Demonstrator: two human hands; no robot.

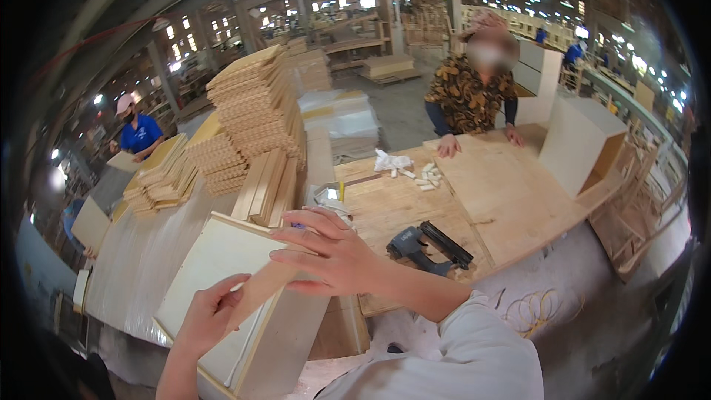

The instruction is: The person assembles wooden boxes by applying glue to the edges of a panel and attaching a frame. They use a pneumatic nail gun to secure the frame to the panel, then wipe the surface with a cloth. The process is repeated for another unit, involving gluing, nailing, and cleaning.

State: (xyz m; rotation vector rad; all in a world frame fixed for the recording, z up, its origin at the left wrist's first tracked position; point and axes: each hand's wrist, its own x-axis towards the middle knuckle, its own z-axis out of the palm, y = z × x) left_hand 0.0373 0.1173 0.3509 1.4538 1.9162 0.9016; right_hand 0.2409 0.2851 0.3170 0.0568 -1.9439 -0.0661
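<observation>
My left hand [207, 315] is closed around the near end of a flat, pale wooden strip [259, 292], thumb on top. At the strip's far end is my right hand [326, 252], its thumb and index finger on either side of the wood and the other fingers spread. Some of that grip is hidden behind the hand. Both hands are above a white box-shaped wooden piece [200, 267] with raw edges. A line of white glue [248, 344] runs along its panel near the right edge.
A nail gun [426, 248] lies on the wooden workbench [511, 207], with small white pieces [428, 176] and a crumpled plastic bag [392, 161] beyond. Tall board stacks [255, 104] rise ahead. A person [474, 92] leans on the bench's far side, beside a white cabinet box [581, 144].
</observation>
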